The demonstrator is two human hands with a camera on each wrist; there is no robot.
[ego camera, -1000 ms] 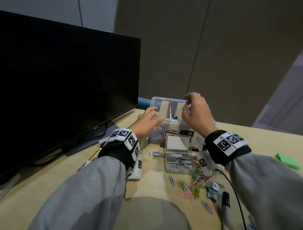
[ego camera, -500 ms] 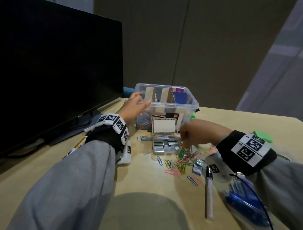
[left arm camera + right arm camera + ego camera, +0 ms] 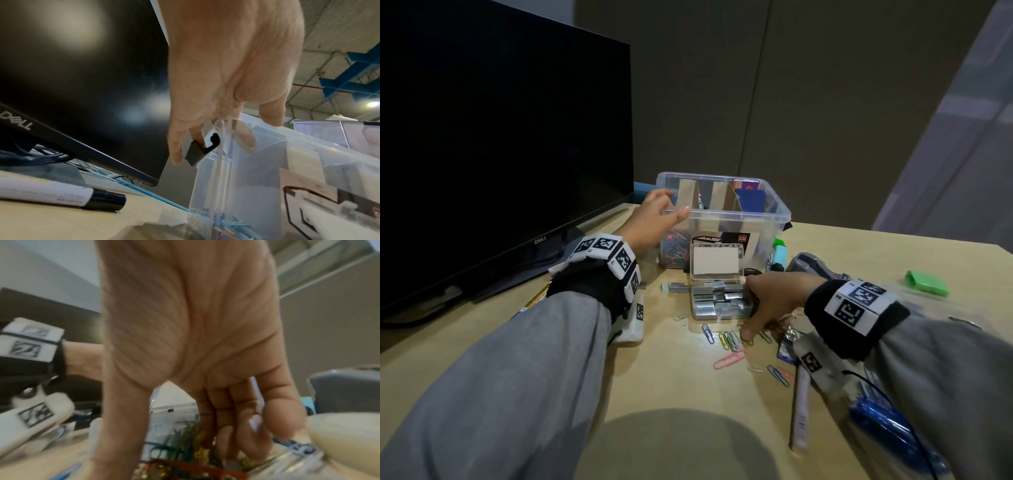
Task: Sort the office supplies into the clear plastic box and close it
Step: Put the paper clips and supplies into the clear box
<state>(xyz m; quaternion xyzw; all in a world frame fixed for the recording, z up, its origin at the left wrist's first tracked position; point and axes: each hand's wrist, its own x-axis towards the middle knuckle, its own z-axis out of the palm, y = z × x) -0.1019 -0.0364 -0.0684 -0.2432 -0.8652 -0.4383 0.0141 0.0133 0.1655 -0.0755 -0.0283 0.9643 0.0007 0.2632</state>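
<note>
Left hand [image 3: 654,219] is up at the near-left corner of the clear plastic box [image 3: 774,214], grip clamped on the rim: thumb [image 3: 681,214] along the front edge, fingers [image 3: 245,136] hooked over inside. A black latch [image 3: 202,148] hangs at that corner just beside the fingertips. The box stands open on the bench [image 3: 671,377], cardboard dividers [image 3: 719,197] upright inside, coloured clips heaped in the compartment [image 3: 676,245] under the left grip, blue cards [image 3: 750,200] in the far-right section.

Right hand [image 3: 767,301] is down on the bench, well below and to the right of the left grip. Its fingers point downward, thumb [image 3: 123,426] apart from the rest, tips pressing into the loose paper clips [image 3: 732,339]. Whether the grip has closed on any clip I cannot tell; the wrist view is blurred. A small open case of staples [image 3: 717,301] sits touching this hand's left side, in front of the box.

Nearer the person than the right grip: a pink clip [image 3: 729,359], a white marker [image 3: 801,411], a blue packet [image 3: 887,428]. Far right, a green pad [image 3: 926,282]. A dark monitor [image 3: 500,154] stands left of the left grip.
</note>
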